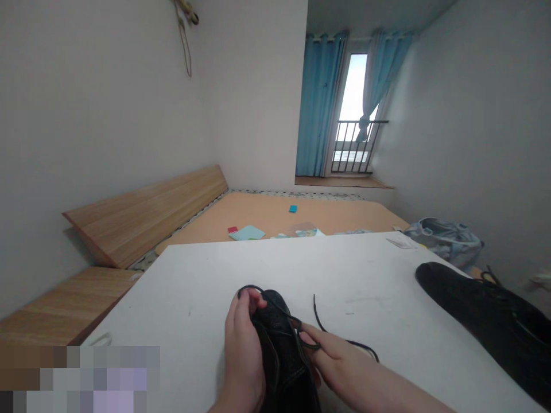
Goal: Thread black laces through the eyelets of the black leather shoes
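A black shoe (286, 367) rests on the white table directly in front of me, its toe pointing away. My left hand (243, 344) is against the shoe's left side, fingers curled near the toe, with a black shoelace (275, 306) looped at its fingertips. The lace crosses over the shoe to my right hand (322, 353), which is closed around it at the shoe's right side. One loose lace end (316, 310) lies on the table beyond my right hand. My lower fingers are partly hidden by the shoe.
A second black shoe (477, 310) lies along the right edge of the white table (193, 298). Past the table is a tan surface (258, 206) with papers and a small blue item (293, 209). A fabric bag (447, 238) stands at right; wooden boards (150, 218) lean left.
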`<state>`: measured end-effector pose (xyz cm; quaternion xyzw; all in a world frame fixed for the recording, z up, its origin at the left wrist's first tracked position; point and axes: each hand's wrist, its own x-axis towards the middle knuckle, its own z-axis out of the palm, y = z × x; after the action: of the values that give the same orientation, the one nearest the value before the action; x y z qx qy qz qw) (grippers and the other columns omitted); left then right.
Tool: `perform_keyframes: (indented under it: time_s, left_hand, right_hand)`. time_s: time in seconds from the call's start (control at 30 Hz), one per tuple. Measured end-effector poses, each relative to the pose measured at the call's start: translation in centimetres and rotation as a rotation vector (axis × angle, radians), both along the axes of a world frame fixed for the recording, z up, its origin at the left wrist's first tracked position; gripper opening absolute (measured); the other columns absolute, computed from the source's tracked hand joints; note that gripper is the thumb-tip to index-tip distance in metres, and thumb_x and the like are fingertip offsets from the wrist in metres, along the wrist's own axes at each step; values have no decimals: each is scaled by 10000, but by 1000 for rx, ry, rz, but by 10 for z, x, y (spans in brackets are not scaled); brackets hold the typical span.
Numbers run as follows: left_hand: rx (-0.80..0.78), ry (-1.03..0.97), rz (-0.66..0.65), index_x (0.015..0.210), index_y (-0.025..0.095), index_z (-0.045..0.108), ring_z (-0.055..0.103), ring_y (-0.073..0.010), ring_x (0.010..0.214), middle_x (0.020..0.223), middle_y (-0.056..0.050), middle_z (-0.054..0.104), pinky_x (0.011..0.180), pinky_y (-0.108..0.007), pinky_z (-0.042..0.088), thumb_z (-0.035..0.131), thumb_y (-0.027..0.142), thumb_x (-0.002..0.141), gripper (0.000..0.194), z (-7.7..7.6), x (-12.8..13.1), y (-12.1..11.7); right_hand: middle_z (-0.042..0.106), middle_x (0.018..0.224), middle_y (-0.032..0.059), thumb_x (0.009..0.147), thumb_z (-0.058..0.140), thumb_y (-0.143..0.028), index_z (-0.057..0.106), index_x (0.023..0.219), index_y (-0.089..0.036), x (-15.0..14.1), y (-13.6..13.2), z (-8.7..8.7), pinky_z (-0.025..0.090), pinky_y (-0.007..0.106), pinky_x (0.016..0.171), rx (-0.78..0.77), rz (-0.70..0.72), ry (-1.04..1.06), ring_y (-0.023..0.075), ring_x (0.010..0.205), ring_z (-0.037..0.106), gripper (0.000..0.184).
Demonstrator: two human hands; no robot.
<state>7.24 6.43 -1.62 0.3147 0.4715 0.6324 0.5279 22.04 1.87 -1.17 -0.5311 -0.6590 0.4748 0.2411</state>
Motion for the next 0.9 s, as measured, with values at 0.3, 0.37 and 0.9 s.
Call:
perform_keyframes:
  time_s: [0.3,0.37,0.9]
  left_hand:
    - [25,4,-102,686,214,516,488,-134,621,635,26,491,599,-226,378,439,304,795,161,4,84,51]
    - [34,-8,-161,646,202,511,466,-122,584,590,36,470,579,-220,361,452,281,765,155,7,99,66]
    - [21,-386,-64,730,196,506,559,-143,655,670,-9,567,658,-305,452,351,190,799,171,87,37,204]
  right_hand:
    - [662,967,57,893,397,-389,651,1053,-214,59,43,-11,400,383,888,183,-202,151,238,895,559,347]
    - [645,885,44,893,403,-382,651,1040,-202,72,51,-14,418,356,833,176,-257,194,207,813,550,340]
    - [330,507,-100,843,544,-118,569,1023,-185,179,74,10,291,137,337,-49,-660,1493,42,358,314,194]
